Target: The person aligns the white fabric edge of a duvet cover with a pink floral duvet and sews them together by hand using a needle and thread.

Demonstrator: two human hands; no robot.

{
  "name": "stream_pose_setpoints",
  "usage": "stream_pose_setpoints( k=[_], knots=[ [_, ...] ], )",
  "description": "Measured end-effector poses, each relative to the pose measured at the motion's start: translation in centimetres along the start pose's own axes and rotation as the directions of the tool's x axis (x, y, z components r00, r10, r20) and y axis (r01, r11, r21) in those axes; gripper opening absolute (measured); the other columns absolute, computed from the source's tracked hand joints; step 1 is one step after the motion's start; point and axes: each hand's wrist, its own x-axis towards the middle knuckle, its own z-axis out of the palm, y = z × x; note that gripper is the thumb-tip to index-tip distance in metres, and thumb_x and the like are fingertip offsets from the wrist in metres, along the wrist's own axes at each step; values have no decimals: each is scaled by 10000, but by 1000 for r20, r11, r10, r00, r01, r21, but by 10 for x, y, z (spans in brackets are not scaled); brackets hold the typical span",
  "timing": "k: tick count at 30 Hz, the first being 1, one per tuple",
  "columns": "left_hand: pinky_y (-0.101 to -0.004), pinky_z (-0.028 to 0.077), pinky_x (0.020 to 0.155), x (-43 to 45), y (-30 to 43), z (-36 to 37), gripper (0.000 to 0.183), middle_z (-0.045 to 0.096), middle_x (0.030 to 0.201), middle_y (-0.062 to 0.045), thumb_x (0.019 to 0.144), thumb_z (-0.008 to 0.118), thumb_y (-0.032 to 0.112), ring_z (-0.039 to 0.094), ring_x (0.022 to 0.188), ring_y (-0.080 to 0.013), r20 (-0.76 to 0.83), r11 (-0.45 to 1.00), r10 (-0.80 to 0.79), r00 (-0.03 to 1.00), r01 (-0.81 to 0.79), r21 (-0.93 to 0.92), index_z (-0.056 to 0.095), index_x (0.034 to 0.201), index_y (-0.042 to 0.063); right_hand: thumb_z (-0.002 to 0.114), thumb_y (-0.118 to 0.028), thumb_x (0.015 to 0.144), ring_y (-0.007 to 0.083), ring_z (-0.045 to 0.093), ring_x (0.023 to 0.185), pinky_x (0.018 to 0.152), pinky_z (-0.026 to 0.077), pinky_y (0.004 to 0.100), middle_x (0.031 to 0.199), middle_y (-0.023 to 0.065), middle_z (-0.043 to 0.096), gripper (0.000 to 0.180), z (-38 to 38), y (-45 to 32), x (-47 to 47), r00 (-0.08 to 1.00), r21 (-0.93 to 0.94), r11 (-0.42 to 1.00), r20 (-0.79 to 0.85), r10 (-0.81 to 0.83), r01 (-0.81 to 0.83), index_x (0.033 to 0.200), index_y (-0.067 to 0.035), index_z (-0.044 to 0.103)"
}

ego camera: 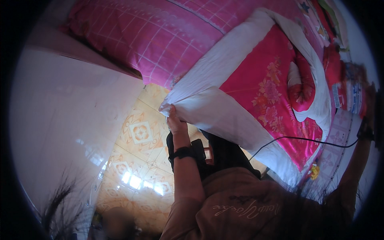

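My left hand (177, 122) grips a gathered corner of a quilt's white cloth border (207, 103), thumb on top. The quilt spreads to the right, with a shiny magenta satin middle (249, 75) printed with flowers. A fold near its right side shows a rolled satin part (303, 93) with white cloth around it. My right hand (370, 103) is at the far right rim, dark and cut off by the lens edge. Stacked folded cloths (351, 93) lie beside it; whether it touches or holds anything cannot be made out.
A bed with a pink checked cover (162, 45) lies ahead. A pale glossy panel (66, 108) stands at left, beside patterned floor tiles (141, 132). A black cable (300, 138) runs across the quilt to my right wrist. A yellow item (314, 172) lies near the quilt's lower right edge.
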Motion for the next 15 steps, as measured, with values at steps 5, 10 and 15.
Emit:
stream_pose_setpoints(
  k=[5,10,15],
  knots=[
    [-363,452,828,7,1,-2,402,564,1032,-104,823,601,210,555,950,-230,-31,1000,-3,1000,4,29,482,1133,-15,546,-139,862,206,588,944,793,474,289,1084,94,585,322,51,-40,-13,998,198,980,66,-25,11,1171,-57,505],
    [-382,416,893,-11,8,7,432,545,1101,-105,836,584,238,525,1019,-241,26,998,-57,998,58,-23,459,1169,-7,546,-148,863,206,597,908,768,477,293,1045,95,598,308,109,-225,-47,948,647,755,164,-273,106,1152,-47,516],
    [-411,361,969,-33,25,11,483,506,1190,-102,839,586,247,486,1095,-257,237,989,-82,968,109,-104,420,1226,11,546,-157,864,206,607,873,744,481,296,1007,96,610,295,145,-432,-116,680,937,332,175,-712,107,1133,-37,527]
  ],
)
